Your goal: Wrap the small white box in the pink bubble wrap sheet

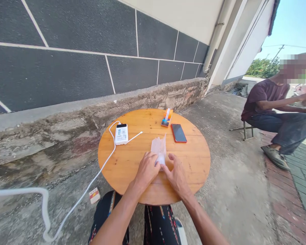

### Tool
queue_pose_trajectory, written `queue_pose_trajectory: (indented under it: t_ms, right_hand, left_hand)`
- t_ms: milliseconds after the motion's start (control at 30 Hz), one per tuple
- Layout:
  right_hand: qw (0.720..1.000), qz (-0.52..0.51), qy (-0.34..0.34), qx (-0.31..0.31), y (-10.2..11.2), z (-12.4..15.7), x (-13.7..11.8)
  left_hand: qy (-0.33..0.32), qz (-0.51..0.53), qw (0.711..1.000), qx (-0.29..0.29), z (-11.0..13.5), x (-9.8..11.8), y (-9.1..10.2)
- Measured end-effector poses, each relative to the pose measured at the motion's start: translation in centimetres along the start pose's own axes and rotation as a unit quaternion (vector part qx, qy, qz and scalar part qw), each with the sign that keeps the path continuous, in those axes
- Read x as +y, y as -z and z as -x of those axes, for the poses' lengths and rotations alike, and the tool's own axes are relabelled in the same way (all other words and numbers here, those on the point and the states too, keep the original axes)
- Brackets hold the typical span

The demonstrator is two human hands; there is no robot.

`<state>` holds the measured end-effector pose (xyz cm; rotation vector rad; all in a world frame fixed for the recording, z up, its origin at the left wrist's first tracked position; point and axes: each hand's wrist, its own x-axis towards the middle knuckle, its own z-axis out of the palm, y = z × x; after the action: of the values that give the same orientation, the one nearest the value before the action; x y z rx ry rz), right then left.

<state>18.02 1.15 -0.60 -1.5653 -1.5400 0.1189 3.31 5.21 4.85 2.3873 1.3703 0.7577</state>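
On the round wooden table (pixel 132 153) lies a thin, translucent whitish wrapping sheet (pixel 156 144), with a small whitish bundle at its near end. My left hand (pixel 148 166) rests over the bundle's left side, its fingers curled onto the wrap. From the right, my right hand (pixel 177 173) touches the near edge with its thumb, while its other fingers stay apart from the wrap. What the bundle holds inside, if anything, cannot be made out. Beyond my right hand lies a phone (pixel 179 133) with a red edge, and behind it stands an orange tape dispenser (pixel 167 118).
A white power bank (pixel 121 134) with a short lead sits at the table's left. A white cable (pixel 90 183) runs off the left edge to the ground, near a small box (pixel 94 195). A tiled wall (pixel 79 71) rises beyond. At right, a person (pixel 270 98) sits on a stool.
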Motion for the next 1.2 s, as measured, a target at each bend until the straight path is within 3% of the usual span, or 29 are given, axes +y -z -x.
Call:
queue_pose_trajectory:
  t_ms: [67,233,633,833,1033,1200]
  right_hand:
    - [1.000,-0.003,0.001,-0.026,-0.1,0.1,0.2]
    - [0.991,0.037,0.089,-0.089,-0.3,-0.4,0.1]
    - [0.964,0.111,0.178,-0.161,0.6,-2.0,-1.2]
    - [0.951,0.143,0.196,-0.191,1.1,-2.6,-1.5]
    - [0.949,0.161,0.193,-0.188,1.6,-2.8,-2.1]
    - [0.944,0.191,0.187,-0.192,2.0,-3.1,-2.8]
  left_hand:
    - [-0.002,0.000,1.000,-0.004,-0.1,0.0,0.0]
    - [-0.001,0.002,1.000,-0.018,-0.4,-0.2,0.0]
    - [0.012,0.075,0.997,-0.023,-0.5,-0.6,-0.1]
    - [0.023,0.100,0.994,0.031,-0.1,-1.0,-0.7]
    - [-0.038,0.079,0.996,-0.023,-0.2,-0.8,0.2]
    - [-0.017,0.057,0.998,-0.035,-0.1,-0.5,0.5]
